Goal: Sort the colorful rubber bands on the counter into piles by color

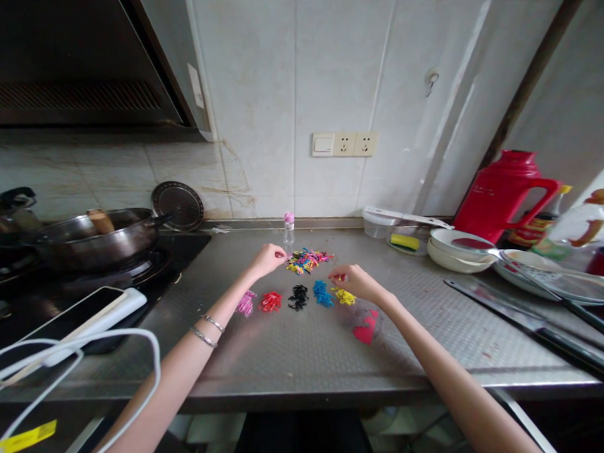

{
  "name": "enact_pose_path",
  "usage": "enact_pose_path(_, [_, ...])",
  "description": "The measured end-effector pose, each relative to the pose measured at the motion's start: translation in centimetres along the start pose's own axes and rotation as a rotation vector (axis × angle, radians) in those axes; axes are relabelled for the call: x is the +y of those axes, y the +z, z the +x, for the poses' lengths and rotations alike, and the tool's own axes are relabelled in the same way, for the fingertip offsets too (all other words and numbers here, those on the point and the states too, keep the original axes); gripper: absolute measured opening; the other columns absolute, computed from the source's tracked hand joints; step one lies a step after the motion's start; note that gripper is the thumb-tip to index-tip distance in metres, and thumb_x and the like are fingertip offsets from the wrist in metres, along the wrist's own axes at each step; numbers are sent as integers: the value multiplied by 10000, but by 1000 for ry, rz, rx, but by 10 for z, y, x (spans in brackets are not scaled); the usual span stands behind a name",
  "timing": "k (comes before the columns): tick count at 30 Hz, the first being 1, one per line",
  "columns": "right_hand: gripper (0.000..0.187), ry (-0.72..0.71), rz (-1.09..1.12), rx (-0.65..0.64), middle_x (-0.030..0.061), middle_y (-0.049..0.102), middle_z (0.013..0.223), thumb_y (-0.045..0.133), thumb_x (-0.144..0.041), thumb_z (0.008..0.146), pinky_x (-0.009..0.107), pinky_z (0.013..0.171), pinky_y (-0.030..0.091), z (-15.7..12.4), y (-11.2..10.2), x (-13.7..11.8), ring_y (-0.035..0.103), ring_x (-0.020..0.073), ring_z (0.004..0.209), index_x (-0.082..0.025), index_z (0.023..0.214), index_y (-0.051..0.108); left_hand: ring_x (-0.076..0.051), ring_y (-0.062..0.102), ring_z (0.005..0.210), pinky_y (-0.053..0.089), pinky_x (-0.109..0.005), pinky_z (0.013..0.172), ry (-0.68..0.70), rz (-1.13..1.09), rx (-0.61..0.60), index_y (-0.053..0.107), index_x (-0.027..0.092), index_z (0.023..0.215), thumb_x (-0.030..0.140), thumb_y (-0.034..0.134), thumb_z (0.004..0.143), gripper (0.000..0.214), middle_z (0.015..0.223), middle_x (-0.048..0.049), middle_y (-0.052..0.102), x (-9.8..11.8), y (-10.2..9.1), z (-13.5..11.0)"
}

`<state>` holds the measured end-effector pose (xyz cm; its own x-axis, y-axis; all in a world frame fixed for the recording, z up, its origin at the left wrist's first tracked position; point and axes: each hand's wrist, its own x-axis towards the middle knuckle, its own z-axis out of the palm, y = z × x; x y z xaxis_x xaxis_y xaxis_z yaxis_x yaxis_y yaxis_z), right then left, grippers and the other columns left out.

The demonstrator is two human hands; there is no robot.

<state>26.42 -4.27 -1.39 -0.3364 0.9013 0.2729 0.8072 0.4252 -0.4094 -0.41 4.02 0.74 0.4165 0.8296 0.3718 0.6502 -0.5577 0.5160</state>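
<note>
A mixed heap of small coloured bands (306, 260) lies on the steel counter (297, 346). In front of it sit sorted little piles: pink (246, 303), red (271, 301), black (298, 296), blue (322, 293) and yellow (345, 296). My left hand (267, 258) pinches at the left edge of the mixed heap, fingers closed. To the heap's right, just above the yellow pile, my right hand (355, 281) has its fingers pinched on a small red piece. A red lid-like thing (365, 328) lies below my right wrist.
A small clear bottle (288, 228) stands behind the heap. At the left are a hob with a wok (98, 237), a phone (78, 317) and white cables (51, 356). At the right are bowls (458, 250), a red flask (501, 195), plates and a long knife (523, 316).
</note>
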Motion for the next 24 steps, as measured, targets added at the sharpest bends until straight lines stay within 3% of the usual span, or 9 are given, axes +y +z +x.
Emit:
enact_pose_path(5, [250,39,-11,41,31,674,817,488,-212,727,211,660,431,9,1,-2,589,138,716,-207,886,681,-158,565,661,389,-223,628,-74,33,-44,696,139,719,274,604,660,174,708,-63,669,1,-38,-22])
enact_pose_path(10, [259,86,-30,40,19,675,862,496,-205,717,194,676,429,24,6,0,594,143,767,-217,903,675,-151,560,624,373,-204,594,-111,59,-120,692,161,668,320,610,641,181,671,-46,665,-12,-71,-54])
enact_pose_path(17, [253,155,-87,-25,13,669,904,504,-249,725,190,682,413,44,25,-2,593,147,810,-253,916,670,-154,573,613,365,-196,571,-186,50,-238,698,161,662,295,571,651,185,645,-47,667,-42,-76,-90])
enact_pose_path(24, [239,191,-181,-79,4,660,890,533,-335,708,203,607,403,55,34,-20,594,162,790,-283,901,664,-142,560,559,359,-195,545,-215,56,-285,696,170,656,264,564,628,164,593,-29,650,-45,-79,-102])
